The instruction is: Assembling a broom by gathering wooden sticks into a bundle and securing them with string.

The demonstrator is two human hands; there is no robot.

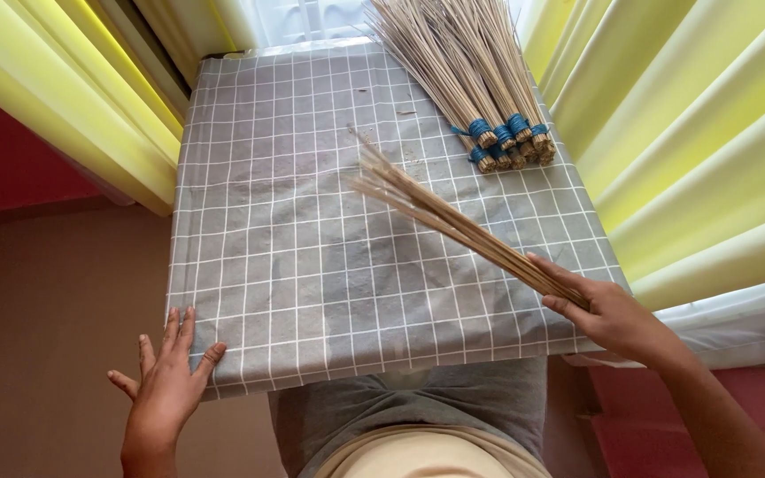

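My right hand (601, 308) grips a loose bunch of thin straw sticks (440, 215) near their thick ends. The sticks slant up to the left over the grey checked cloth (312, 257) on the table, their tips fanned out. My left hand (166, 376) rests flat with fingers spread at the cloth's near left corner and holds nothing. At the far right of the table lie several bundles of the same sticks (467, 62), each tied with blue cord (506, 137) near the cut ends.
Yellow curtains hang on the left (73, 97) and on the right (692, 150) of the table. A reddish wall and brown floor (37, 310) lie to the left. My lap in grey cloth (418, 416) is under the table's near edge.
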